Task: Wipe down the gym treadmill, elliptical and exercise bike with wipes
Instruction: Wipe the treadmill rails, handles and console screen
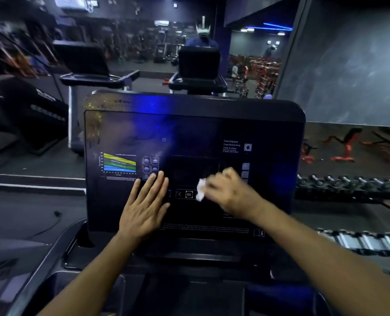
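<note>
The broad black glossy console panel [196, 142] of the cardio machine stood tilted back, showing a coloured zone chart at its left and a yellow-edged OK button low in the middle. A crumpled white wipe [200, 189] lay pressed against it just right of that button.

The left hand [147, 205] is lying flat, fingers straight, on the lower middle of the dark console panel [269, 124]. The right hand [229, 192] is gripping a crumpled white wipe [200, 189] and pressing it against the panel just right of the yellow-framed OK button [189, 194]. A rack of dumbbells [349, 184] is standing beyond the console's right edge.
</note>
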